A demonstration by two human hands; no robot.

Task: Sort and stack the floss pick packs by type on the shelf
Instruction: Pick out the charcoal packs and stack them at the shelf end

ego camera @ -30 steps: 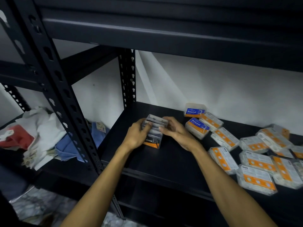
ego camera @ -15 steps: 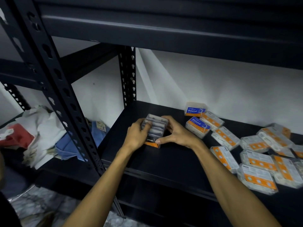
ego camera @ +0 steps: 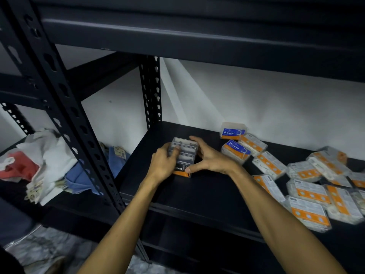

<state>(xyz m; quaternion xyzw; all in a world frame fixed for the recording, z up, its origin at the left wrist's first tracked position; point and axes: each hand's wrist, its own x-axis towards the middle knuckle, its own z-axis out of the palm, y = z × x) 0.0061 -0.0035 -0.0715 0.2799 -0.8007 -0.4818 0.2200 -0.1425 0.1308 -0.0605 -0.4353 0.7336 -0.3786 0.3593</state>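
Two hands: both on one stack of dark packs [ego camera: 184,157], left part of shelf [ego camera: 207,194].
Left hand [ego camera: 165,164]: curled round left side of stack, fingertips over top edge; gripping.
Right hand [ego camera: 211,159]: cupped round right side, thumb at front lower corner near orange label, fingers along far upper edge; gripping.
Stack position: flat on shelf board, between both palms, near rear post [ego camera: 152,89].
Stack long axis: front-to-back, slightly angled, label end toward viewer.
Step in hand (judged): squaring of dark stack, edges pressed flush from both sides.
Blue-label packs [ego camera: 234,131]: two, marked "Round", just right of right hand, toward rear wall.
Orange-label packs [ego camera: 308,194]: many, loose and overlapping, right half of shelf, unsorted.
Key relation: remaining packs all to right of stack; right hand nearer, blue pair closest to right knuckles; left hand better placed to steady stack.
Progress (judged): early; one type stacked, two types still scattered.
Risk (judged): smooth plastic cases, likely to slide if released unevenly.
Off-task: heap of cloth [ego camera: 39,161] on neighbouring shelf, left.
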